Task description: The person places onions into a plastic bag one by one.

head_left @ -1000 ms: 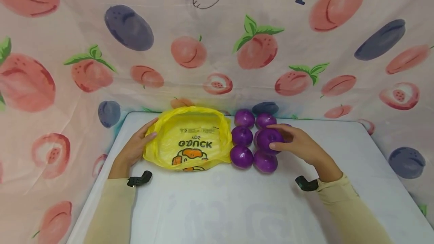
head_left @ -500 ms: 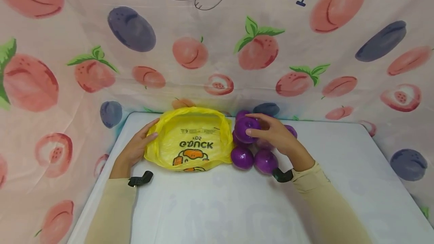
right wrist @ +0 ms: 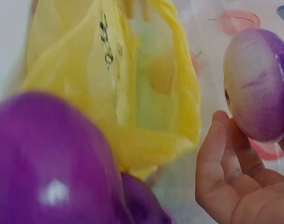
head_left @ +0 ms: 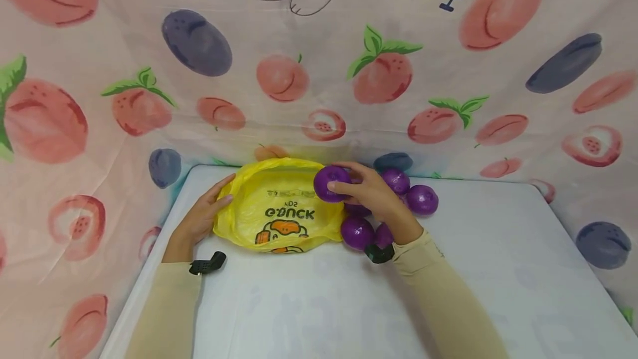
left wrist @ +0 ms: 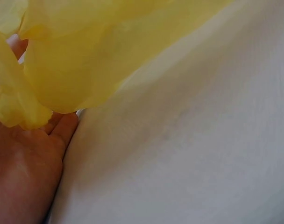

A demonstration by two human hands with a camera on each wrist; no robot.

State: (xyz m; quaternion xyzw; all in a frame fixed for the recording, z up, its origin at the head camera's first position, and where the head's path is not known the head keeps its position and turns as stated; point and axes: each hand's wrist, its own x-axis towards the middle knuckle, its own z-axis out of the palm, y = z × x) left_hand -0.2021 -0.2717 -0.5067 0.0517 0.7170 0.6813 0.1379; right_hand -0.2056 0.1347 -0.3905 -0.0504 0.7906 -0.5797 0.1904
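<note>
My left hand [head_left: 200,216] holds the left side of a yellow plastic bag [head_left: 225,230], with the thumb at its rim. In the left wrist view the bag's yellow film [left wrist: 72,74] covers most of the fingers. The bag's mouth is spread wide, showing a duck print and upside-down lettering inside. My right hand [head_left: 368,188] grips a glossy, round purple fruit [head_left: 325,177] above the bag's right rim. This fruit [right wrist: 256,88] has a whitish side and a small dimple in the right wrist view. Other purple fruits [head_left: 357,234] stand beside the bag, partly hidden under my right hand and wrist.
One purple fruit [head_left: 422,200] lies at the right end of the group, beside another fruit [head_left: 397,180] at the back. The white table [head_left: 299,303] ends at a cloth backdrop [head_left: 224,143] printed with peaches. Dark cameras sit on both wrists.
My right hand has carried the purple fruit leftward from over the group to the bag's right rim. The left hand and bag stay nearly in place.
</note>
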